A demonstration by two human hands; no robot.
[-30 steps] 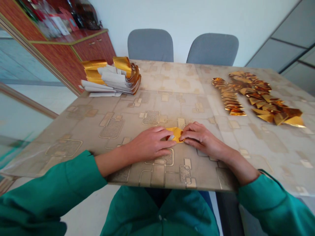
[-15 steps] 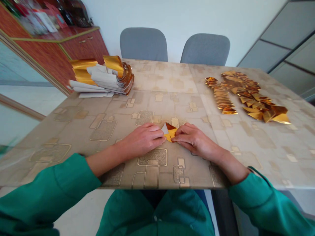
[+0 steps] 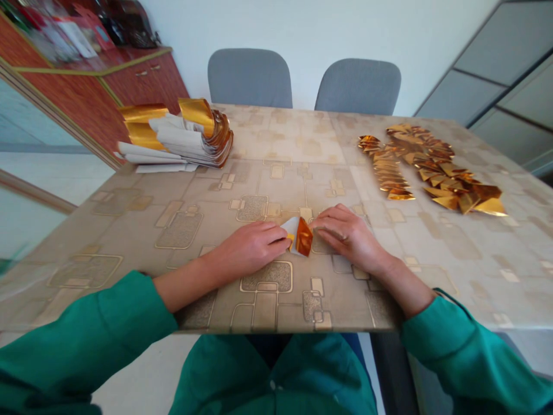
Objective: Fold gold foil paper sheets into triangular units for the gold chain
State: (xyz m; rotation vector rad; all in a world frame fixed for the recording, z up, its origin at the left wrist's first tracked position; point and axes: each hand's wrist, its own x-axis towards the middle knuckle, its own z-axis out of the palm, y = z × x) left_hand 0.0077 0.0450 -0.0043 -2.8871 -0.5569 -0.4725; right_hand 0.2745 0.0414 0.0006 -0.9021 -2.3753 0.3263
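Note:
A small piece of gold foil paper [image 3: 300,235], white on its back, lies partly folded on the patterned table [image 3: 181,230] near its front edge. My left hand [image 3: 248,251] rests on the table with its fingertips pinching the paper's left side. My right hand [image 3: 348,235] has its fingers curled against the paper's right edge, where a gold flap stands up. Both sleeves are green.
A stack of unfolded gold and white sheets [image 3: 177,135] sits at the table's far left. Two rows of folded gold pieces [image 3: 425,167] lie at the far right. Two grey chairs [image 3: 302,80] stand behind the table, and a wooden cabinet [image 3: 99,80] is at the left.
The paper went from flat under both hands to having a gold flap lifted upright. My right hand shifted slightly up and right. The view swung a little to the right.

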